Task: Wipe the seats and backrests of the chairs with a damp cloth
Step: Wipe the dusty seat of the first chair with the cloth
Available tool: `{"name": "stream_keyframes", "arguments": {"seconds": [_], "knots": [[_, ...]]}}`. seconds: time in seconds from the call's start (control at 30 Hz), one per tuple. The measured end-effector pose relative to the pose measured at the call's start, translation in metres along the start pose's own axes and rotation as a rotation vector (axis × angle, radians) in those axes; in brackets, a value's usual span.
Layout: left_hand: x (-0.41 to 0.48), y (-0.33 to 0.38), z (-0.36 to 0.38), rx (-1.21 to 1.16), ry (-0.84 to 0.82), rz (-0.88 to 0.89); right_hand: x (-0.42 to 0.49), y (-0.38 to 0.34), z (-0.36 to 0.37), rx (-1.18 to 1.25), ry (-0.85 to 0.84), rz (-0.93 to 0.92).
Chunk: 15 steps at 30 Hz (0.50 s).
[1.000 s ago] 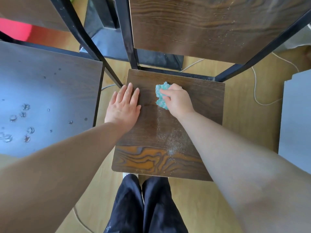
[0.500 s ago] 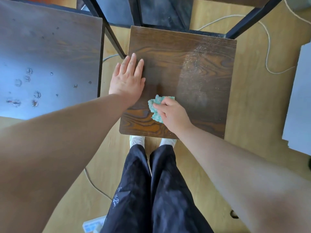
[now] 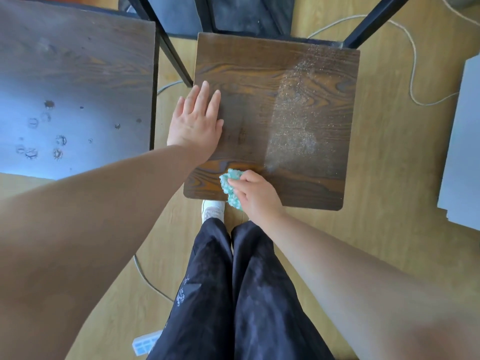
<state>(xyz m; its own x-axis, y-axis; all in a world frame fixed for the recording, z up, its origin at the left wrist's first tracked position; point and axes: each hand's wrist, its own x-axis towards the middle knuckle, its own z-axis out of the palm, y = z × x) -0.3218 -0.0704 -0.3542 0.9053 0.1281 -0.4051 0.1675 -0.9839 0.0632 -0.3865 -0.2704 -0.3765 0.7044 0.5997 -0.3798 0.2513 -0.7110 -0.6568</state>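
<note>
The crumpled teal cloth [image 3: 230,188] sits at the front edge of the chair seat [image 3: 275,105], gripped by the right hand [image 3: 255,197]. The left hand [image 3: 196,120] lies flat, fingers extended, on the seat's left side. Dust covers the seat's right half.

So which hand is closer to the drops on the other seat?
Left. The left hand lies flat on the left edge of the brown seat, across a gap from the drops. The right hand grips the cloth at the front edge, farther away.
</note>
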Motion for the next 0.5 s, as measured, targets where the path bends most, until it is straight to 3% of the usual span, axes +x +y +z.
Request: {"name": "stream_keyframes", "arguments": {"seconds": [0.23,0.5], "knots": [[0.02,0.01,-0.006,-0.011,0.004,-0.026,0.064,0.03,-0.107,0.096,0.52,0.271],[0.054,0.013,-0.018,-0.018,0.024,-0.032,0.147,0.1,-0.212,0.025,0.649,0.54]]}}
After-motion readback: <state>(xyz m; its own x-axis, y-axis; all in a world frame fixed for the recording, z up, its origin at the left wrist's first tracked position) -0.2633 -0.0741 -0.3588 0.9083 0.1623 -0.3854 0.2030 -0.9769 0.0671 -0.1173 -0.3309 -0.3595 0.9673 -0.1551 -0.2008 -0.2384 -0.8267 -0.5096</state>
